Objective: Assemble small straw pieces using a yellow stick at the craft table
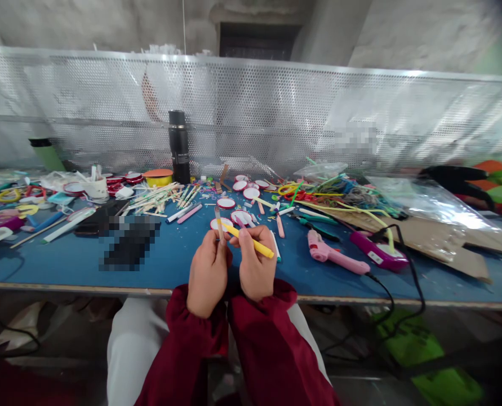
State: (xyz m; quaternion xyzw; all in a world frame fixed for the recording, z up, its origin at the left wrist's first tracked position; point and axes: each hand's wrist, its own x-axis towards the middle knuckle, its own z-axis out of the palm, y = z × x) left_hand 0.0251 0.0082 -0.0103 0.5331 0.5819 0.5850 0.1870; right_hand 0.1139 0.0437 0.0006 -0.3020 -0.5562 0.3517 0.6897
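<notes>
Above the blue table's near edge, the right hand pinches a yellow marker, likely light, stiff and best gripped mid-barrel, while the left hand grasps a slim, probably fragile stick.

Soft, dull light; glare on plastic sheet at right; gloom under table; side edges stretched, blurred.

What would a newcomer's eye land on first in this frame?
Probably the bright yellow marker in the right hand, near the centre, beside the left hand holding a thin stick. Next might come the tall black bottle standing at the back of the blue table, left of centre, and the pink glue gun lying right of the hands.
</notes>
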